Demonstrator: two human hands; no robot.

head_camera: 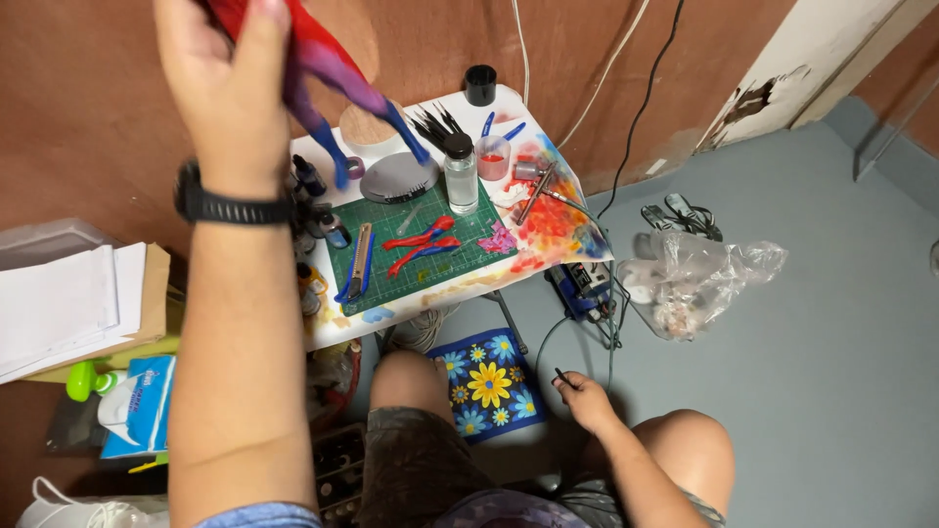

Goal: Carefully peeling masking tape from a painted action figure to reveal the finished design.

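The left hand (230, 83) is gripping a red-and-blue painted plastic figure (328, 73) at eleven o'clock above the green cutting mat (411, 244); keeping fingers off wet paint seems wise (right hand (585, 399) is pinching something small and dark, near the knee).

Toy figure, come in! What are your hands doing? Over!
Left hand grips red-and-blue figure, raised above table. Right hand low by knee, pinching something small and dark. Nothing blocking.

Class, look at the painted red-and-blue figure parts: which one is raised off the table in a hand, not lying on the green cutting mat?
The large red-and-blue figure body, gripped in the raised left hand. The smaller limb pieces lie flat on the green cutting mat.
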